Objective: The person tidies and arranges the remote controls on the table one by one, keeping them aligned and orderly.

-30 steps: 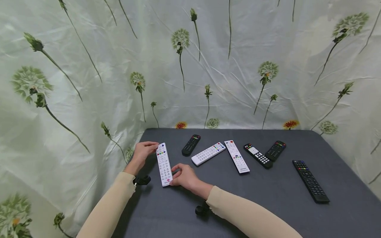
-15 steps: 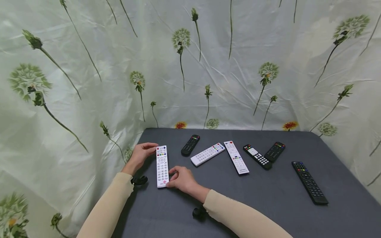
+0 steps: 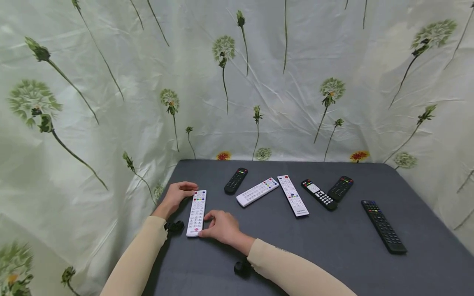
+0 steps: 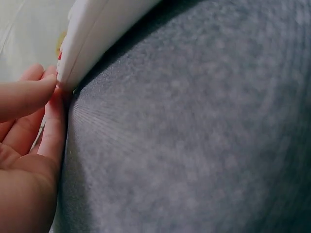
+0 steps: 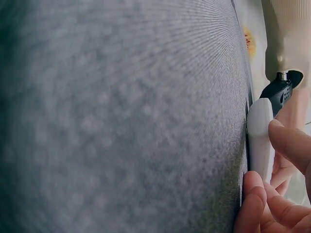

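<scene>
A white remote control [image 3: 196, 213] with small coloured buttons lies lengthwise near the left side of the dark grey table, tilted slightly in the head view. At its far end my left hand [image 3: 177, 198] pinches the corner; in the left wrist view the thumb [image 4: 36, 94] meets that corner with a finger below. My right hand [image 3: 224, 228] holds the near end from the right. The right wrist view shows the right thumb [image 5: 289, 145] on the remote's end [image 5: 260, 119] and fingertips [image 5: 252, 183] along its side, low over the cloth.
Right of the hands lie a small black remote [image 3: 235, 181], two white remotes, one slanted [image 3: 257, 192] and one longer [image 3: 292, 195], a black remote with white buttons [image 3: 319, 194] touching another black one [image 3: 340, 188], and a long black remote [image 3: 384, 227]. A flowered curtain [image 3: 281, 102] hangs behind.
Both hands have brought the white remote lower in the head view, toward the person, and slightly left. It has turned so its near end points further left. The other remotes stay put.
</scene>
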### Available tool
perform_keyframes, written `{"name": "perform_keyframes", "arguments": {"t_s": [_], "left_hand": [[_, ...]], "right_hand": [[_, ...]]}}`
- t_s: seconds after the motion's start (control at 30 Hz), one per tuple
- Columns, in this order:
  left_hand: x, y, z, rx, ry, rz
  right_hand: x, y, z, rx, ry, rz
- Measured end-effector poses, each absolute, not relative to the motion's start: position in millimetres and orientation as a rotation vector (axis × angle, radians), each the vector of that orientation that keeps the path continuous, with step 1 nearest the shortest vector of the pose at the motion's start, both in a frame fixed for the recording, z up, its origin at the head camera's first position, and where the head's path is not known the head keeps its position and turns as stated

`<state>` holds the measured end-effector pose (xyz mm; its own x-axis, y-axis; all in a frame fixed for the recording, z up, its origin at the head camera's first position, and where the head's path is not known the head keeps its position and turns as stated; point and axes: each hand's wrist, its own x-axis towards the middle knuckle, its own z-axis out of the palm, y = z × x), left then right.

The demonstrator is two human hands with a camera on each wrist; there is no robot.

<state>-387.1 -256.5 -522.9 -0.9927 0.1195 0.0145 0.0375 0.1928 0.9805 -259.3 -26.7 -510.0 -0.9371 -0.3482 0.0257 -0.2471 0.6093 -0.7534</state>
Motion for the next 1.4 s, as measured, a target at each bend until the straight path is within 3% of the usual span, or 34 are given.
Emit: {"name": "perform_keyframes", "arguments": {"t_s": [1.03, 1.4], "left_hand": [[-382.1, -260.5, -525.8, 0.087, 2.367, 1.940], [-390.1, -257.6, -488.5, 0.106, 2.249, 2.016]], "right_hand": [[-256.0, -33.1, -507.9, -0.439, 2.746, -1.138], [-274.4, -14.6, -484.0, -0.599, 2.444, -1.353]]}}
